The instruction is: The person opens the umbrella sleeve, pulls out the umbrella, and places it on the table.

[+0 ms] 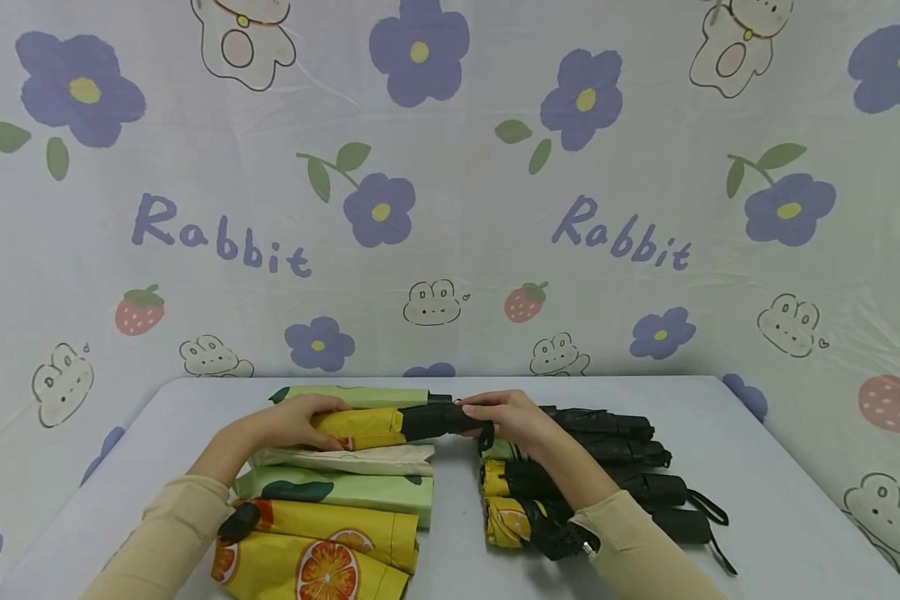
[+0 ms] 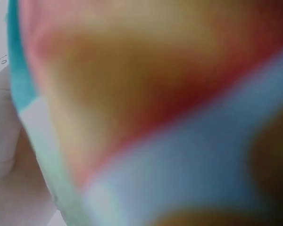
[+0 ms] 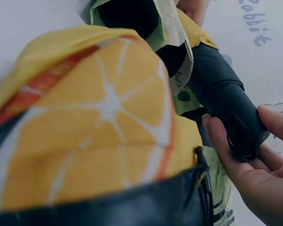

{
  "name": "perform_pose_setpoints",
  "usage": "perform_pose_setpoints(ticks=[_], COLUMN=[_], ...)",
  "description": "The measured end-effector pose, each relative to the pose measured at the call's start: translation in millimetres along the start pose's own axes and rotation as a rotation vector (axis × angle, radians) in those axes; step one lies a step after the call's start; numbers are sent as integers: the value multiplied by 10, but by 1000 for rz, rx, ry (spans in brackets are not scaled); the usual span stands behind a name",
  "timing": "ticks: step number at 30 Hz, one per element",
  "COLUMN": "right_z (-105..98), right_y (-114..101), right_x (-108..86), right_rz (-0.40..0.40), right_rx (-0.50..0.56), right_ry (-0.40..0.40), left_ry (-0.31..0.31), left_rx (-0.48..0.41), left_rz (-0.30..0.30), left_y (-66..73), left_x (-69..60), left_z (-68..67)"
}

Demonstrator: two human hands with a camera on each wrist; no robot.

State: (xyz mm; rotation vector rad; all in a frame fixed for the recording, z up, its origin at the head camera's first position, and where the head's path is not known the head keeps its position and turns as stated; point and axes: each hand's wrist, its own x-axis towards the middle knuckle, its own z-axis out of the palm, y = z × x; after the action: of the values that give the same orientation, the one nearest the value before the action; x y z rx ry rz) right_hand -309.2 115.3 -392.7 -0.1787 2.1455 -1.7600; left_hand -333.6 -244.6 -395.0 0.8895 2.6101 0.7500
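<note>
My left hand (image 1: 300, 423) grips a yellow sleeve (image 1: 363, 427), and a black folding umbrella (image 1: 431, 422) sticks out of its right end. My right hand (image 1: 521, 421) holds the umbrella's handle end, where a wrist strap hangs. In the right wrist view, the thumb and fingers of the right hand (image 3: 262, 186) are around the black handle (image 3: 236, 110). This umbrella lies level above a cream sleeve (image 1: 397, 459) and in front of a light green sleeve (image 1: 375, 396). The left wrist view is mostly blurred, with part of the left hand (image 2: 4, 136) at its edge.
In the left row are a green leaf-print sleeve (image 1: 375, 493) and yellow orange-slice sleeves (image 1: 378, 533). On the right, under my forearm, lie several folded umbrellas (image 1: 607, 423) with black handles and straps. A printed cloth (image 1: 450, 208) hangs behind the white table (image 1: 457, 550).
</note>
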Motion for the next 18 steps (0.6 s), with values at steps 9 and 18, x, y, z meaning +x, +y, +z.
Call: perform_pose_setpoints(ticks=[9, 18], right_z=[-131, -247], right_y=[10, -23], right_x=[-27, -89], right_rz=[12, -3], right_rx=[-3, -63], right_ry=[18, 41], left_ry=[-2, -6], left_rx=[-31, -54], left_rz=[-17, -9], left_y=[-9, -15], left_x=[-20, -4], left_z=[-9, 6])
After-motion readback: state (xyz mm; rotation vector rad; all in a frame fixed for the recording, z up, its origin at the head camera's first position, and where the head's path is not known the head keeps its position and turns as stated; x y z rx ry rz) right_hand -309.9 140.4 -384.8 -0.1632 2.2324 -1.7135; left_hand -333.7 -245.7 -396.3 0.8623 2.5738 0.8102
